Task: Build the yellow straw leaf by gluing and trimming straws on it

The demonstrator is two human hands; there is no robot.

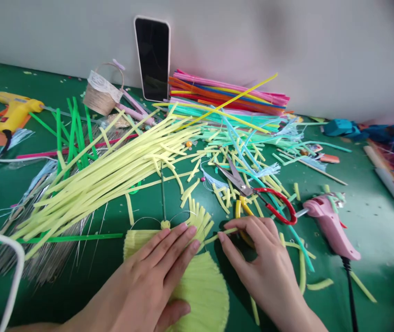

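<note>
A fan-like craft piece made of yellow-green pipe cleaners (pixel 204 290) lies on the table in front of me, with a thin wire loop and a small round knob at its top. My left hand (pixel 158 263) rests flat across its middle, fingers stretched out and pressing on it. At the piece's right edge, my right hand (pixel 259 253) pinches a short yellow-green pipe cleaner (pixel 229 231) between thumb and forefinger. This strip's left end reaches a cluster of short strips (pixel 199 219) fanning out beyond my left fingertips.
Long yellow-green pipe cleaners (pixel 114 170) lie over metal wires at left. Red-handled scissors (pixel 241 184) lie among cut scraps. A pink glue gun (pixel 331 226) sits right, a yellow glue gun (pixel 13 110) far left. A phone (pixel 152 57) leans on the wall beside colourful pipe cleaners (pixel 228 94).
</note>
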